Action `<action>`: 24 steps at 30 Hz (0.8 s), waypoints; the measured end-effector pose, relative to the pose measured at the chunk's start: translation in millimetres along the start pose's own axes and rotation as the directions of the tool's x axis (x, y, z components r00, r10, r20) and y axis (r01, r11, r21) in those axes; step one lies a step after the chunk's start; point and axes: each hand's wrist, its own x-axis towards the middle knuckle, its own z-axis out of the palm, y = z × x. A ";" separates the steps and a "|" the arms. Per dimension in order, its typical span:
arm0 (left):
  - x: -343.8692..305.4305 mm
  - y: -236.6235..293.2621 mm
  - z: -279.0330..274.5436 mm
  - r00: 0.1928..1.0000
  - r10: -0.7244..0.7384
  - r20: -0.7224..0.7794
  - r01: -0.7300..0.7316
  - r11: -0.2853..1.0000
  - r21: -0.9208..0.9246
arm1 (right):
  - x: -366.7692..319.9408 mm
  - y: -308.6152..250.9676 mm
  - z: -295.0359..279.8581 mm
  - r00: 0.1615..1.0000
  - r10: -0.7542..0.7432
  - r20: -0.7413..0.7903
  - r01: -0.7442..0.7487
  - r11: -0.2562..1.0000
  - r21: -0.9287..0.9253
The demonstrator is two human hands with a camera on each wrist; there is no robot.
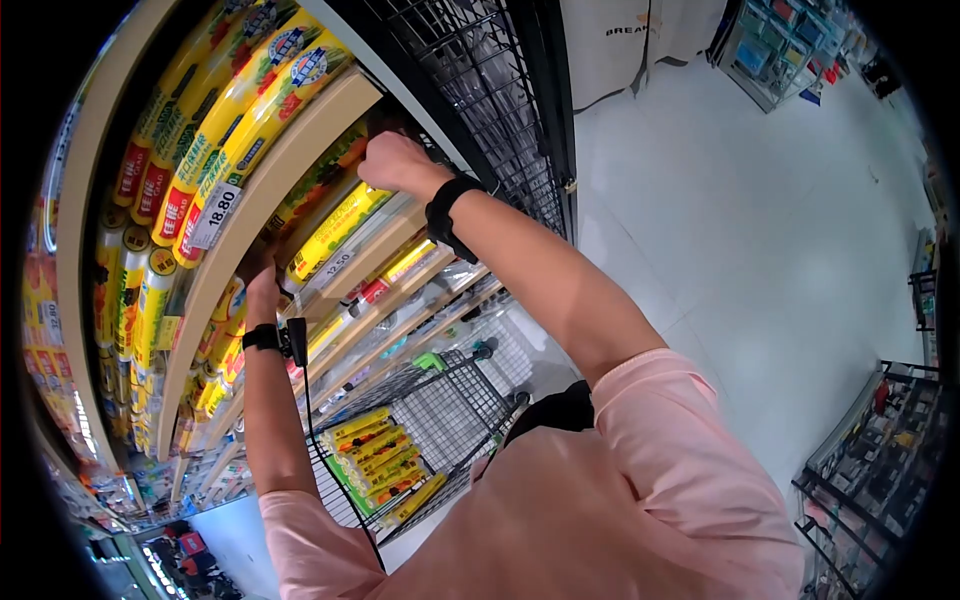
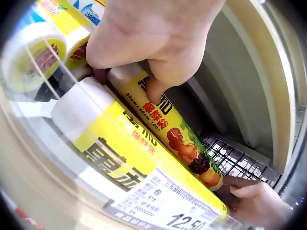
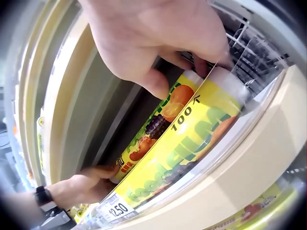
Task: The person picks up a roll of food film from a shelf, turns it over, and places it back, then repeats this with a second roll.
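A yellow roll of food storage bags (image 2: 168, 124) with fruit pictures lies on a shelf, behind a second yellow roll (image 2: 139, 148). My left hand (image 2: 148, 38) grips the rear roll near its white left end, thumb laid on its printed side. At the opposite end, my right hand (image 3: 163, 43) holds the same roll, with the fingertips partly hidden behind the front roll. Both arms reach into the shelf in the head view, the left hand (image 1: 260, 285) mostly in shadow and the right hand (image 1: 395, 163) near the shelf's end.
A 12.50 price tag (image 2: 172, 206) sits on the clear shelf lip. More yellow rolls (image 1: 250, 140) fill the shelf above. Below stands a wire shopping cart (image 1: 470, 390) holding several yellow rolls (image 1: 385, 460). A black wire mesh panel (image 1: 470, 80) borders the shelf's end.
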 end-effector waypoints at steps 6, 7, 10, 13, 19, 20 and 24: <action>-14.9 61.5 12.4 0.990 0.131 0.059 -0.143 0.928 0.345 | 5.0 -8.5 -3.9 0.987 0.147 0.062 -0.155 0.977 0.149; -15.1 66.3 14.3 0.972 0.224 0.075 -0.233 0.864 0.446 | 13.8 -5.9 2.2 0.983 0.172 0.066 -0.181 0.968 0.176; -9.5 62.0 25.9 0.908 0.418 0.011 -0.309 0.654 0.691 | 16.0 -11.2 2.9 0.967 0.236 0.096 -0.248 0.958 0.142; -14.3 84.7 29.6 0.933 0.345 0.102 -0.276 0.505 0.818 | 3.2 -12.4 2.7 0.996 -0.001 0.084 0.007 0.998 -0.070; -39.0 115.8 59.3 0.926 0.361 0.113 -0.242 0.335 0.911 | -60.2 9.9 32.9 0.862 -0.455 -0.222 0.397 0.879 -0.264; -41.3 116.2 60.7 0.898 0.393 0.197 -0.359 0.395 0.845 | -76.3 12.7 33.7 0.849 -0.472 -0.238 0.405 0.869 -0.283; -0.2 76.0 59.9 0.754 0.317 0.575 -0.635 0.576 0.515 | -107.6 25.7 39.1 0.844 -0.506 -0.178 0.476 0.860 -0.186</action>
